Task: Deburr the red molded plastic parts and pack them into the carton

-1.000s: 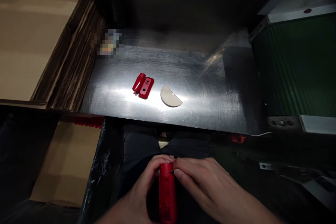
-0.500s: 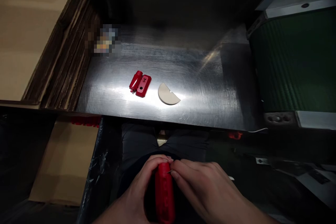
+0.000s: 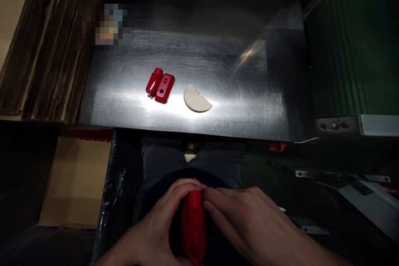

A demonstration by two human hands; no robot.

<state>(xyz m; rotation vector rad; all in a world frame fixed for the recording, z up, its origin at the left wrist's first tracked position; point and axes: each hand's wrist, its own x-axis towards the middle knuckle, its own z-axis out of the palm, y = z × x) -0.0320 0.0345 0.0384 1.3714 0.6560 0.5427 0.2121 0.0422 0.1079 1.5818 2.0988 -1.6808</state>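
Red plastic casing held in both hands below the near edge of the metal tabletop

The red plastic casing [image 3: 193, 226] is held upright in the lap, below the near edge of the metal tabletop [image 3: 249, 91], in front of dark trousers [image 3: 162, 160]. The left hand [image 3: 152, 228] is wrapped around the casing's left side, with the fingers curled together and the thumb laid over its top end. The right hand [image 3: 246, 224] is brought in from the right, its fingers held close together, and its thumb and forefinger are pressed against the top right corner of the casing. Whether something small is pinched between those fingertips cannot be told.

On the tabletop, near the middle of the near edge, two small red parts are laid side by side and touching: a red cylindrical piece [image 3: 153, 82] on the left and a flat red plate [image 3: 165, 88] with a hole on the right. Just beside them to the right, but apart, a pale half-round disc [image 3: 196, 99] is laid flat. A green conveyor belt [image 3: 352, 45] is set against the right edge of the tabletop. Stacked corrugated cardboard [image 3: 46, 54] is stood along the left edge, and an open cardboard box [image 3: 75, 183] is seen below the near left corner
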